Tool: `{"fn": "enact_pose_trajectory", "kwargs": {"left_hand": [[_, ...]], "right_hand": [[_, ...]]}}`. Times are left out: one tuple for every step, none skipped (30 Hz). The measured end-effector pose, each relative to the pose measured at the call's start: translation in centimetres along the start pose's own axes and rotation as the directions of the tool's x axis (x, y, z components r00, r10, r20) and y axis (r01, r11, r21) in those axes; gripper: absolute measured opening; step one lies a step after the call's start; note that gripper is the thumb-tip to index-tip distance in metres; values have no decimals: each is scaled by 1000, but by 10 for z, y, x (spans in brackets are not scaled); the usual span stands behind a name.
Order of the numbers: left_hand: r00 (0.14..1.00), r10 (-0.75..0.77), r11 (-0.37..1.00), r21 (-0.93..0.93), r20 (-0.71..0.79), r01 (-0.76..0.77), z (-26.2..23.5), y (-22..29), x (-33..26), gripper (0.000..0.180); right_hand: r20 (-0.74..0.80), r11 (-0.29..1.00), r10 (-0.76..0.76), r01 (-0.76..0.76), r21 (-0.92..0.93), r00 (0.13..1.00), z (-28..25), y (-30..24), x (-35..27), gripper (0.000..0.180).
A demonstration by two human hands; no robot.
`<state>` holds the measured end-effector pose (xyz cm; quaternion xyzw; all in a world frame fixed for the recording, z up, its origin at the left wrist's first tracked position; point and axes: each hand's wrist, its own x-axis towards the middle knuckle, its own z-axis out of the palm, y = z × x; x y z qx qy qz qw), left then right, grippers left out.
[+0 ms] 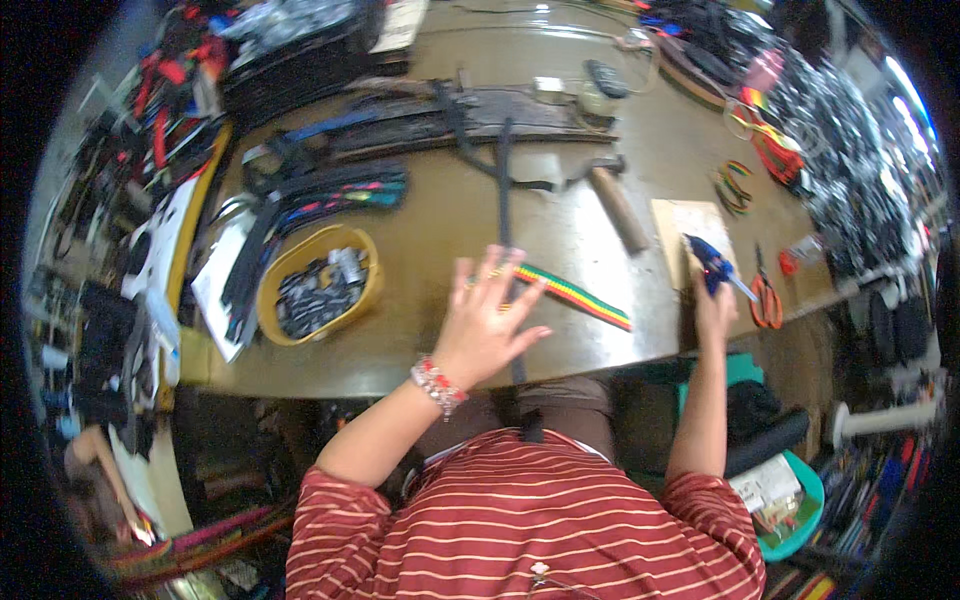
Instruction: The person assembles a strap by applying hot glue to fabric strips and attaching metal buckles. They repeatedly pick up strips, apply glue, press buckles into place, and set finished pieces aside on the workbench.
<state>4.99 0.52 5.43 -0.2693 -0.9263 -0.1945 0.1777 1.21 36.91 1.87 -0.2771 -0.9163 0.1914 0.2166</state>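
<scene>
My left hand (pixel 492 318) lies over the table with its fingers spread. Under its fingertips runs a striped strap (pixel 585 300) in green, yellow and red, reaching out to the right. A long narrow black strap (pixel 504 190) passes beneath the same hand, from the far side toward the near edge. My right hand (pixel 714 304) is closed round a blue glue gun (pixel 710 262), with a pale stick poking from its back. The gun is over a tan board (pixel 672 222), its tip near the board's middle. Orange-handled scissors (pixel 766 295) lie just right of that hand.
A hammer (pixel 618 205) lies beyond the striped strap. A yellow basket (pixel 372 290) of small dark buckles stands at the left. Farther back are a dark wooden plank (pixel 470 115), a small jar (pixel 598 98) and a coiled striped strap (pixel 735 188). Shiny packets (pixel 850 160) pile up at the right.
</scene>
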Motion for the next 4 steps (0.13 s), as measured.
{"fn": "enact_pose_trajectory", "kwargs": {"left_hand": [[998,35,995,-96,-48,-40,-7,0,3,47],[993,25,989,-139,-116,-41,-16,-2,3,32],[996,-80,994,-75,-35,77,-33,-13,0,30],[982,-187,982,-12,31,187,-52,-29,-2,28]], "right_hand": [[9,988,-56,57,-143,998,-5,2,-1,31],[58,983,-105,95,156,993,-10,2,-5,31],[77,892,-175,125,434,982,-18,2,-7,31],[89,874,-220,156,460,971,-5,-12,-3,31]]}}
